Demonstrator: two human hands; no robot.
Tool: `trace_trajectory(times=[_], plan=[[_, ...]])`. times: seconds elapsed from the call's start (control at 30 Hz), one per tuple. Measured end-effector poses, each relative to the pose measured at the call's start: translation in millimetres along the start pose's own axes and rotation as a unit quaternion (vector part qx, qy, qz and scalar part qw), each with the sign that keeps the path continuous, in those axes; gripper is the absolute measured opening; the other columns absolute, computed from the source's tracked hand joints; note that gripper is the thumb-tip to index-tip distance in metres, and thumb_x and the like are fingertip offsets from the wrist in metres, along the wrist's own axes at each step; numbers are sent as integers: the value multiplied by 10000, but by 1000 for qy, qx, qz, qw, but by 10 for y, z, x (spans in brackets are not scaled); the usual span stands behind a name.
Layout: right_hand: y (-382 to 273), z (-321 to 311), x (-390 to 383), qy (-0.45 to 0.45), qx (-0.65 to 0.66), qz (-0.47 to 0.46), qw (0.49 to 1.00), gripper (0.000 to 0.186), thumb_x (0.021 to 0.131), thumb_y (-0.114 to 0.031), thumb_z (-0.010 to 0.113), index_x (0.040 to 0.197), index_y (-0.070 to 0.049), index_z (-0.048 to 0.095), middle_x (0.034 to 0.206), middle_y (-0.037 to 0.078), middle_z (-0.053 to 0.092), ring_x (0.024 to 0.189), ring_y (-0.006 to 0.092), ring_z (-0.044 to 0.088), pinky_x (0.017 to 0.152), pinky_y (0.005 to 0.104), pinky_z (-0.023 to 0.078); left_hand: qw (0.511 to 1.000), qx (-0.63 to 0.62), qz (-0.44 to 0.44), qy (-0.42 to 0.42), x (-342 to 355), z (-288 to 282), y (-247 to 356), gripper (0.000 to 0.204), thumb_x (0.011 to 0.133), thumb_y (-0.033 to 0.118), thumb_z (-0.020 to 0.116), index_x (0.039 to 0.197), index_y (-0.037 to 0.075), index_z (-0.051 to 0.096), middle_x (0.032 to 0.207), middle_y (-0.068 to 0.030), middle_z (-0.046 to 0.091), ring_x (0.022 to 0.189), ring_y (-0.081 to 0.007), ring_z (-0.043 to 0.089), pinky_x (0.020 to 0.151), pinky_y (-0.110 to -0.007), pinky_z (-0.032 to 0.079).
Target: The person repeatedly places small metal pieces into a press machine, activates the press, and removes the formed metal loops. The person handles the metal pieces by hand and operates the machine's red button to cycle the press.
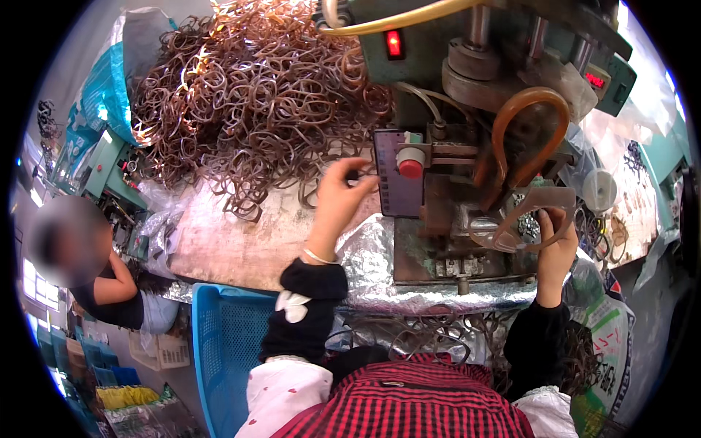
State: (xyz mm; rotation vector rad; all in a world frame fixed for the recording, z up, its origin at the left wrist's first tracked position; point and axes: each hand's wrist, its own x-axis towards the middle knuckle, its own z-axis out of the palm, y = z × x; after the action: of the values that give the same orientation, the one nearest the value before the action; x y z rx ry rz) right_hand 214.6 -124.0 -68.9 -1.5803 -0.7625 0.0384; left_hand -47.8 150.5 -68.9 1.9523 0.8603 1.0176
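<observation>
I see a co-worker's head (69,241) only as a blur, the machine (478,80) and heap of brown loops (255,95) run out of sight above, and a brown band (549,197) partly hides the right hand (558,239).

Glowing red characters show on the display (595,79) of a green control box (622,89), above and to the right of the fingers (546,225) of the right hand (558,252). Below those same fingers, a white-and-green sack (612,350) carries red marks and dark lettering. Just right of the left hand's (337,198) fingers, a dark-framed screen (401,193) shows small marks, too tiny to read.
</observation>
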Motion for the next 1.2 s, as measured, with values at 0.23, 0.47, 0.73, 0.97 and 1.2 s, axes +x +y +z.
trace_trajectory(times=[0.23,0.47,0.73,0.97,1.2], plan=[[193,-157,-125,37,-52,29,998,128,935,-49,664,1046,8,689,958,21,688,901,92,605,824,234,468,877,473,-39,71,-4,-520,-606,241,761,276,790,839,58,720,858,-127,678,834,-348,654,715,-455,515],[-401,-252,-322,-35,8,-9,999,182,875,48,657,1051,46,705,960,60,693,920,128,628,827,256,476,986,96,-27,132,-295,-530,-609,207,919,102,663,1077,-10,736,807,-69,695,675,-132,608,615,-275,464],[-762,489,-100,-96,163,26,982,314,840,5,687,1143,21,610,949,35,640,918,101,602,843,238,469,974,-123,-29,187,-577,-74,-284,251,987,54,605,1216,-24,671,804,-30,670,655,-68,552,587,-211,446],[-818,551,-63,-105,305,111,940,401,863,40,693,1242,30,563,1083,78,671,957,97,636,861,224,492,920,-193,266,215,-494,26,1134,301,1012,36,530,1300,-14,600,835,-91,678,652,-108,583,512,-241,455],[-1216,443,-335,-128,238,67,960,553,834,39,627,1368,37,481,1306,111,565,1114,170,577,987,302,448,896,-45,395,195,-315,93,1586,295,978,-25,557,1261,-83,614,929,-122,709,736,-136,629,676,-248,502]])
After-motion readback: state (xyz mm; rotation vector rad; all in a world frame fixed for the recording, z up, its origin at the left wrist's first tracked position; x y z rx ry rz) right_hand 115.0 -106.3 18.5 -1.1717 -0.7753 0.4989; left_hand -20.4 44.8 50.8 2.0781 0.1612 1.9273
